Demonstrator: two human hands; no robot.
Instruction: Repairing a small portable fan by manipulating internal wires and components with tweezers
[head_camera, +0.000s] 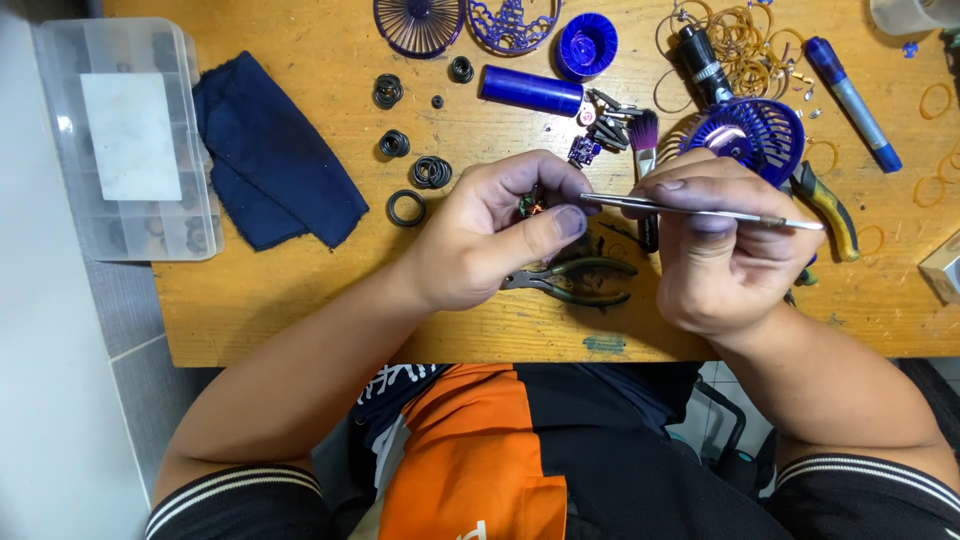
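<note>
Pliers (575, 282) under hands, blue fan parts (757, 133) beyond.

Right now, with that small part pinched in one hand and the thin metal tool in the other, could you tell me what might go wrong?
The thin metal tool in the right hand points toward the left hand's thumb; a slip might jab it. The small part, if dropped, could vanish among the black rings and rubber bands. A forearm might push the pliers off the table edge.
</note>
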